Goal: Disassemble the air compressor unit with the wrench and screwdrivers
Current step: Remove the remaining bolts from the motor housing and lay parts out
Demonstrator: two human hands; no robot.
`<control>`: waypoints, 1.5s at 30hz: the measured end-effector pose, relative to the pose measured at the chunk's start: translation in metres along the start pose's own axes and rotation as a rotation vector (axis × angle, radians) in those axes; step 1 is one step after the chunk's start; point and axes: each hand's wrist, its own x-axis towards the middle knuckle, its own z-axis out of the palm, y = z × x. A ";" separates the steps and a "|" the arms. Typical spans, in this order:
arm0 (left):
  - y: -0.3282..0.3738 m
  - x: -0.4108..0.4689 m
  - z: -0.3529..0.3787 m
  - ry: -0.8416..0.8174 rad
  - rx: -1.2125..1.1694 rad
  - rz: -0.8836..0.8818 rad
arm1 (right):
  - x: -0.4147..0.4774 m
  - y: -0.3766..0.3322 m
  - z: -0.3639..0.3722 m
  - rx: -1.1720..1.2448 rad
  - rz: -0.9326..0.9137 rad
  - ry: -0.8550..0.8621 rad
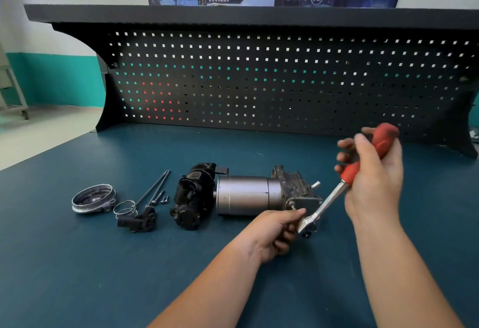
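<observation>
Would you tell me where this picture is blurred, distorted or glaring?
Head view: the right hand and screwdriver are smeared by motion; head view: its blade glares white by the left hand; head view: the pegboard bows with wide-angle distortion; head view: the compressor is sharp, in soft light with faint shadows.

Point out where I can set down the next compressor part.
Free: mat strip between pegboard and compressor; near mat before the round cover and bolts, left of the left hand. Crowded: that parts row, and the compressor's right end, where it and the right hand hold the red-handled tool.
</observation>
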 end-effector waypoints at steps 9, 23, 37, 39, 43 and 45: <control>0.003 -0.006 0.001 0.026 0.015 0.000 | -0.005 -0.008 0.052 -0.417 0.051 -0.870; 0.001 0.003 0.000 0.011 0.021 0.071 | 0.061 -0.005 -0.048 0.688 0.688 -0.861; -0.003 0.002 0.004 -0.004 -0.034 0.069 | 0.056 -0.020 0.002 0.155 0.468 -0.998; -0.003 0.003 0.003 -0.005 -0.047 0.072 | 0.047 -0.020 0.016 0.105 0.417 -0.975; -0.001 0.003 0.000 -0.011 0.051 0.087 | 0.020 -0.014 0.041 -0.024 0.267 -0.922; 0.001 0.001 -0.002 -0.010 0.125 0.062 | 0.007 -0.011 0.051 -0.150 0.194 -0.968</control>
